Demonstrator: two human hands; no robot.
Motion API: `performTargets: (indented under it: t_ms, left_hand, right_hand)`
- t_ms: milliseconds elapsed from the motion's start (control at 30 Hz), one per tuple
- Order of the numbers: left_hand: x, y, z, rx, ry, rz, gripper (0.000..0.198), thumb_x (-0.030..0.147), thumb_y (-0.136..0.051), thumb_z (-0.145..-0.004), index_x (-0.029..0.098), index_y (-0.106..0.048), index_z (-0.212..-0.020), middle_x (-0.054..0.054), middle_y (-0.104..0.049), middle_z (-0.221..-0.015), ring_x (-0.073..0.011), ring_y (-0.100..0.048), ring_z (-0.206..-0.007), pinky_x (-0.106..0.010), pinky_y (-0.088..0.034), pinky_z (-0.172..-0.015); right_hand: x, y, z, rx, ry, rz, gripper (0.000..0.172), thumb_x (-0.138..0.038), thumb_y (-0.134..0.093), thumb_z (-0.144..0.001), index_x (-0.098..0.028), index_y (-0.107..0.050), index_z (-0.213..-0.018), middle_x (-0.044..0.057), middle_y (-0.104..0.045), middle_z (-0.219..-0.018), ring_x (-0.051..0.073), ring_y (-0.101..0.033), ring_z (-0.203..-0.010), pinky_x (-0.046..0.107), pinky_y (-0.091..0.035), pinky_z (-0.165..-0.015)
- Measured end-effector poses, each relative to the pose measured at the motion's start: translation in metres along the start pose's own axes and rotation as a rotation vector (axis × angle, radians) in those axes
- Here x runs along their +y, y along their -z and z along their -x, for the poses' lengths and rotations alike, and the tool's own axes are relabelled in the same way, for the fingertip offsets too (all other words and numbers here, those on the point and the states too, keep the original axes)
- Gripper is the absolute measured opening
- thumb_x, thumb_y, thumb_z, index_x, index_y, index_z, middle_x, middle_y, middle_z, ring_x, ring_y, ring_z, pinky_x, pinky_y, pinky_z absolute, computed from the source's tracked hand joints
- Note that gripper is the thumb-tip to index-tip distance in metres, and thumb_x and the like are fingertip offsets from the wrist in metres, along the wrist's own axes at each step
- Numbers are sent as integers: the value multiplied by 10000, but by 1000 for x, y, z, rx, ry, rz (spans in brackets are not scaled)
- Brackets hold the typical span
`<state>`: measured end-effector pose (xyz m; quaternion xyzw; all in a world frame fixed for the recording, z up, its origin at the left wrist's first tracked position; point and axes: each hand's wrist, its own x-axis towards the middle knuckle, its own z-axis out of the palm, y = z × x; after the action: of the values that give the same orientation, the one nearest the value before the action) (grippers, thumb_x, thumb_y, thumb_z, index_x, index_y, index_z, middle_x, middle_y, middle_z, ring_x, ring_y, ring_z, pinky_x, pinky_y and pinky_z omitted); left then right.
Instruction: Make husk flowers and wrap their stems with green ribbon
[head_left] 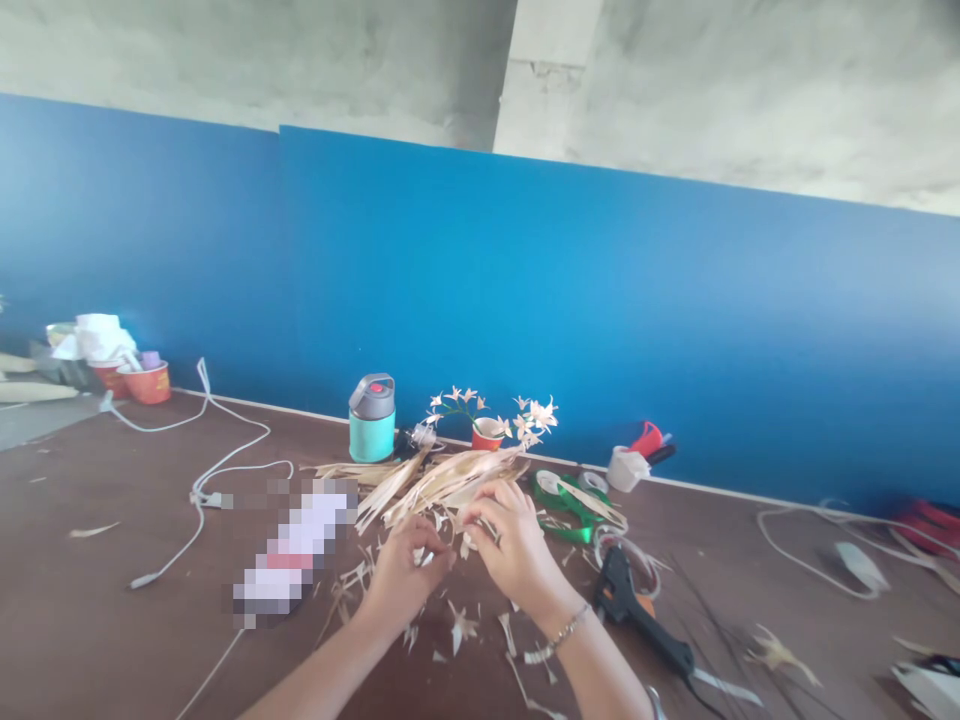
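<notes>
My left hand is closed over the brown table, its fingertips pinched around something small that I cannot make out. Close by on the right, my right hand curls its thumb and fingers together; whatever they hold is hidden. Just beyond both hands lies a pile of dried husk strips. Small husk scraps are scattered beneath and around them, with a pale star-shaped husk flower nearer to me. Behind the pile, a red cup stands among stems of pale flowers.
A black glue gun lies right of my right arm, near green ribbon. A turquoise flask stands at the back. On the left are a blurred-out phone-like object and a white cable. A blue partition bounds the table.
</notes>
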<state>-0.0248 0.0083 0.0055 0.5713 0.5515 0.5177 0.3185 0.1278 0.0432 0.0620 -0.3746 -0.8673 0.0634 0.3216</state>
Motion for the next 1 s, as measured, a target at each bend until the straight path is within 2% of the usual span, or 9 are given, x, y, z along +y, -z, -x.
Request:
performTargets:
  t_ms: [467,1000]
  left_hand:
    - [-3,-1,1,-18,-35,-26,122,224,-594,-657,193,-576,-540,-13,-550,-747,-198,-547,-789,-336,-402,-767]
    - [-7,-2,1,-15,-59,-44,121,217,-596,-663,191,-574,-548,-12,-548,-748,-202,-548,-785,-352,-406,-761]
  right_hand:
    - [-3,2,0,-21,13,56,180,-51,-539,-769,-221,-596,-763,17,-539,-889,195,-476,-896,335,-323,-769]
    - [-3,0,2,13,41,102,177,-46,-539,-755,-215,-591,-772,19,-530,-894,194,-464,-884,333,-319,-770]
